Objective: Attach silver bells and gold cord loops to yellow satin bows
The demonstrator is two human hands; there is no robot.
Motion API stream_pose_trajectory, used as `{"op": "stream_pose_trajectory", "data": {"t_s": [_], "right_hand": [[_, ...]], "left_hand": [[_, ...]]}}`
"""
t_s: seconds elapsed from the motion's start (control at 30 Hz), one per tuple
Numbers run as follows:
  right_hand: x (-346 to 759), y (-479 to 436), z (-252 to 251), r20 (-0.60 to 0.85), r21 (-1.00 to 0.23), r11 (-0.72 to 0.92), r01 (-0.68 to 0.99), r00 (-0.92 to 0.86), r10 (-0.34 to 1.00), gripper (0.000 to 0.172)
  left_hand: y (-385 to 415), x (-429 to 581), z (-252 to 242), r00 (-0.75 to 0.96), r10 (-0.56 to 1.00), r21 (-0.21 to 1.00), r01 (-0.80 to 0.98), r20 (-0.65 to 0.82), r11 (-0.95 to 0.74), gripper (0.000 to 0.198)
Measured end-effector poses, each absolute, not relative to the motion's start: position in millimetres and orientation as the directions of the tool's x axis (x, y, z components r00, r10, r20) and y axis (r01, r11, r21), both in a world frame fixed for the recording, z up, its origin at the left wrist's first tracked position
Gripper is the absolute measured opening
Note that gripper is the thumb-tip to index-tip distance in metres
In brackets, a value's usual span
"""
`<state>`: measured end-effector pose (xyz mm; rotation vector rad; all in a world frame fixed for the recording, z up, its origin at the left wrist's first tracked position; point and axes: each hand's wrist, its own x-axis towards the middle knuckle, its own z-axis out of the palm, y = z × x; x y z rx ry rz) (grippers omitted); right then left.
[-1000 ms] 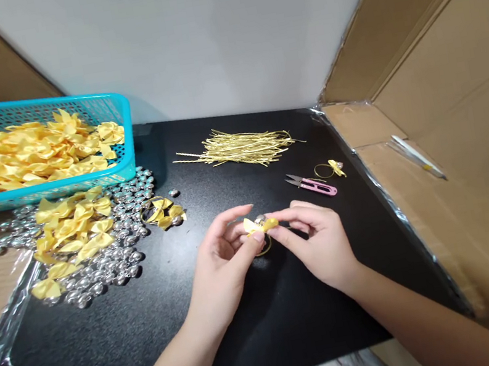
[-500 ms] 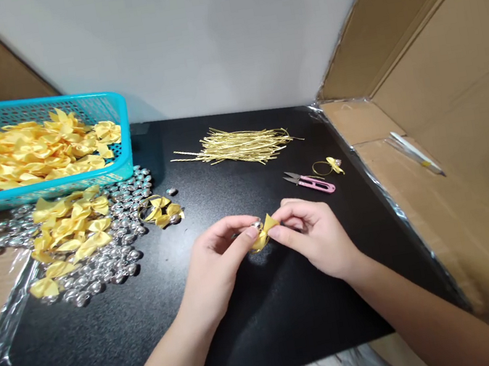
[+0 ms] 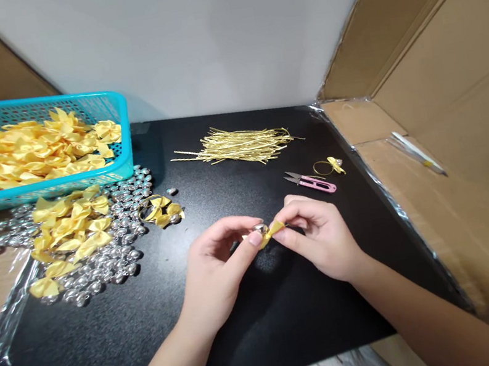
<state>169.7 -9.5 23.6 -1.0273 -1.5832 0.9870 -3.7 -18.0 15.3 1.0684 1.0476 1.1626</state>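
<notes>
Both hands busy, neither free. Left hand [image 3: 213,263]: thumb and fingers pinched on a yellow bow [image 3: 266,239] and a silver bead [image 3: 260,228]. Right hand [image 3: 318,230]: thumb and forefinger nipping the bow's right end, remaining fingers curled in.

Places taken from the pink snips [image 3: 317,186]. Bow sits nearer the wearer and left of them, over the black table [image 3: 296,324]. Its long axis runs roughly side to side, on a slant: right end aimed up and away, toward the snips' side, left end partly covered by the left thumb. Bead lies at the bow's far edge, close to its middle (how it is fixed there, fingers hide).

Snips themselves: blades point left and away from the wearer, handle toward the right. Any lettering on the handle is too small to tell.

Just right of and beyond the snips, a bow on a cord loop [image 3: 335,165]. Beyond and left, a bundle of gold cords [image 3: 242,144], lying mostly sideways. Well left: looped bows [image 3: 165,213], then silver beads [image 3: 100,276] around a bow heap [image 3: 76,227]; farther left, a turquoise basket [image 3: 39,191] full of bows.
</notes>
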Motion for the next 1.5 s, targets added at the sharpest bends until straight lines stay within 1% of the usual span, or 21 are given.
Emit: {"op": "stream_pose_trajectory", "data": {"t_s": [0.1, 0.2, 0.3, 0.47, 0.63, 0.83, 0.87, 1.0, 1.1, 1.2, 1.3, 1.5], "right_hand": [[170.2, -10.5, 22.1, 0.319, -0.919, 0.350, 0.179, -0.180, 0.930, 0.005], [169.7, -11.1, 22.0, 0.399, -0.880, 0.432, 0.196, -0.188, 0.898, 0.003], [169.0, -10.8, 22.6, 0.467, -0.842, 0.498, 0.207, -0.184, 0.865, 0.005], [169.6, -10.0, 21.6, 0.507, -0.812, 0.536, 0.229, -0.177, 0.843, 0.006], [168.9, -10.7, 21.7, 0.509, -0.810, 0.539, 0.233, -0.177, 0.842, 0.005], [167.8, -11.1, 22.4, 0.485, -0.812, 0.519, 0.269, -0.185, 0.855, 0.003], [167.8, -11.0, 22.1, 0.484, -0.811, 0.517, 0.273, -0.184, 0.856, 0.001], [167.4, -10.8, 21.0, 0.456, -0.830, 0.484, 0.277, -0.162, 0.875, 0.007], [166.1, -11.7, 21.1, 0.404, -0.865, 0.429, 0.261, -0.148, 0.903, 0.008], [164.6, -12.8, 21.9, 0.321, -0.912, 0.340, 0.229, -0.117, 0.940, 0.009], [163.9, -13.3, 23.8, 0.252, -0.942, 0.267, 0.205, -0.094, 0.963, 0.012], [163.7, -12.4, 27.1, 0.164, -0.965, 0.175, 0.194, -0.070, 0.984, 0.018]], "left_hand": [[-18.0, -4.3, 17.8, 0.095, 0.995, 0.994, -0.109, -0.009, 0.020, 0.010], [-18.7, -4.6, 19.8, 0.104, 0.993, 0.998, -0.040, 0.060, -0.056, 0.017], [-19.9, -4.6, 19.9, 0.105, 0.990, 0.996, -0.020, 0.092, -0.091, 0.019], [-20.0, -4.0, 17.6, 0.104, 0.986, 0.991, -0.029, 0.132, -0.129, 0.019], [-19.8, -4.1, 16.4, 0.107, 0.982, 0.988, 0.006, 0.153, -0.154, 0.018], [-21.1, -3.5, 15.3, 0.114, 0.976, 0.979, 0.060, 0.185, -0.193, 0.014], [-20.8, -3.3, 14.9, 0.114, 0.978, 0.981, 0.065, 0.174, -0.183, 0.013], [-19.2, -2.8, 14.2, 0.143, 0.986, 0.994, 0.064, 0.084, -0.094, 0.019], [-18.5, -2.3, 15.0, 0.161, 0.986, 0.997, 0.052, 0.049, -0.058, 0.017], [-18.3, -1.2, 16.1, 0.132, 0.990, 0.998, 0.039, 0.042, -0.048, 0.012], [-18.1, 0.2, 17.4, 0.119, 0.993, 0.999, 0.032, 0.002, -0.006, 0.009], [-17.0, 1.7, 18.0, 0.113, 0.992, 0.998, -0.007, -0.060, 0.061, 0.022]]}}
